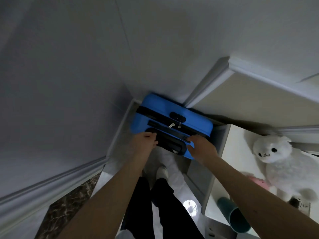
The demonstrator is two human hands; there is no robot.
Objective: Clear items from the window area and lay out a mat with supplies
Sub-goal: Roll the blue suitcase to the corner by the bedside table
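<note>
— So, got the blue suitcase (170,118), mid-frame in the wall corner?
— Yep, left hand (145,144) and right hand (201,149) both gripping its black handle (172,144). Could tip and clip my feet if it's heavy.

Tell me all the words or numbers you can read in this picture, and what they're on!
None can be read anywhere here.
The blue suitcase has a black lock, but any digits on it are too small and blurred to read.
The small dark thing beside the white plush toy carries faint marks, too blurred to read.
The teal roll shows no writing.
</note>
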